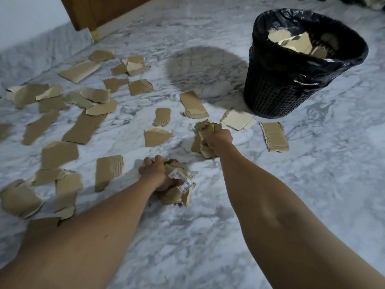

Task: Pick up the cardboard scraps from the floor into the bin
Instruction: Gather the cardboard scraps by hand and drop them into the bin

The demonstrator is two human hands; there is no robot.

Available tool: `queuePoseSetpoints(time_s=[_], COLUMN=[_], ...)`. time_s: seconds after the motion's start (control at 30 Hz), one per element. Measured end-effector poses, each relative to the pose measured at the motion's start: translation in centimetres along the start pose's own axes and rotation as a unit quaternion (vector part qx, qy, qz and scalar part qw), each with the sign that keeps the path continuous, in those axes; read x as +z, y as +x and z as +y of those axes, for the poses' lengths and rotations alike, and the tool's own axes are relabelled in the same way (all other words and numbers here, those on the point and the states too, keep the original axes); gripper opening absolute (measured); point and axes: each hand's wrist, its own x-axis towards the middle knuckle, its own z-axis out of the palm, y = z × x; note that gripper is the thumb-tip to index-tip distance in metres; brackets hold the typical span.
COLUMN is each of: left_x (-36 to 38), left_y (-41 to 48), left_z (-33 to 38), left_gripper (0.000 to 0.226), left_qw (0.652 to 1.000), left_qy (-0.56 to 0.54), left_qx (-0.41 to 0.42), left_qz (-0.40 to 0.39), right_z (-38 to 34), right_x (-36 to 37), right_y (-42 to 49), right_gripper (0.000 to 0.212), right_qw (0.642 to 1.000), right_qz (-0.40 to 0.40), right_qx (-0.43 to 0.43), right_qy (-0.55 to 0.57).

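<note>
The marble floor fills the view. At two o'clock stands the black-lined mesh bin, with cardboard inside. Loose cardboard scraps litter the floor from nine to twelve o'clock, a few near the bin's base. Near centre, the left hand is clenched round a labelled wad. Toward one o'clock of it, the right hand grips a torn bunch.

The only print is a white barcode label on the crumpled cardboard wad gripped by the left hand, at six o'clock from centre, its bars visible but its characters too blurred to read.
</note>
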Motion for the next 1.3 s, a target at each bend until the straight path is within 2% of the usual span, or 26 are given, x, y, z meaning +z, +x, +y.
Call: queuePoseSetpoints(time_s=[0.1, 0.17, 0.3, 0.4, 0.5, 0.57, 0.6, 0.67, 0.73, 0.8, 0.87, 0.97, 1.07, 1.13, 1.2, 1.3], left_x=[-0.2, -0.3, -0.3, -0.2, -0.3, -0.3, -0.3, -0.1, 0.0, 0.1, 0.0, -0.1, -0.2, -0.1, 0.0, -0.1], left_y=[0.0, -0.1, -0.1, 0.0, 0.1, 0.2, 0.3, 0.5, 0.7, 0.7, 0.7, 0.5, 0.3, -0.1, -0.6, -0.6], left_z=[0.0, 0.0, 0.1, -0.1, 0.1, 0.3, 0.3, 0.2, 0.0, -0.1, 0.0, 0.3, 0.6, 1.1, 2.4, 6.2], left_gripper=[0.106, 0.105, 0.104, 0.106, 0.108, 0.105, 0.104, 0.105, 0.107, 0.109, 0.112, 0.116, 0.122, 0.124, 0.121, 0.102], left_qw=[1.000, 1.000, 1.000, 1.000, 0.999, 1.000, 1.000, 1.000, 1.000, 1.000, 1.000, 1.000, 0.999, 0.999, 0.999, 0.997], left_qy=[0.013, 0.021, 0.005, 0.013, 0.020, 0.024, 0.026, 0.025, 0.021, 0.020, 0.013, 0.007, 0.008, 0.010, 0.018, -0.006], left_qx=[0.012, 0.016, 0.005, 0.009, 0.009, -0.001, -0.002, -0.001, -0.004, -0.009, -0.014, -0.027, -0.043, -0.046, -0.014, 0.054], left_qz=[-0.011, -0.016, -0.012, -0.019, -0.024, -0.017, -0.013, -0.013, -0.013, -0.007, -0.002, 0.004, 0.007, 0.020, 0.042, 0.059], right_z=[0.1, 0.2, 0.1, 0.1, 0.2, 1.1, 1.9, 4.5, 7.5, 8.9, 7.7, 7.7, 9.1, 10.4, 11.4, 13.3], right_x=[-0.9, -1.4, -1.7, -2.4, -6.3, -9.9, -11.6, -14.5, -16.3, -16.2, -15.4, -14.2, -13.0, -12.8, -12.7, -11.9], right_y=[0.2, 0.8, 1.5, 1.8, 2.5, 3.2, 3.9, 6.8, 9.7, 9.0, 4.3, 2.0, 1.0, 0.4, -0.2, -1.3], right_gripper=[0.034, 0.032, 0.036, 0.025, 0.027, 0.037, 0.040, 0.037, 0.055, 0.065, 0.061, 0.046, 0.053, 0.060, 0.067, 0.064], right_qw=[0.999, 0.998, 0.998, 0.997, 0.995, 0.987, 0.987, 0.997, 0.995, 0.994, 0.992, 0.980, 0.976, 0.983, 0.994, 0.993], right_qz=[-0.028, -0.050, -0.045, -0.077, -0.093, -0.151, -0.143, -0.047, 0.043, 0.085, 0.093, 0.106, 0.071, 0.054, 0.052, 0.094], right_qx=[-0.009, -0.004, -0.011, 0.011, 0.022, 0.053, 0.066, 0.060, 0.050, 0.050, 0.033, -0.015, -0.007, 0.024, 0.035, -0.019], right_qy=[-0.029, -0.042, -0.049, -0.005, 0.032, 0.024, 0.015, -0.023, -0.075, -0.046, -0.079, -0.165, -0.205, -0.174, -0.094, -0.071])
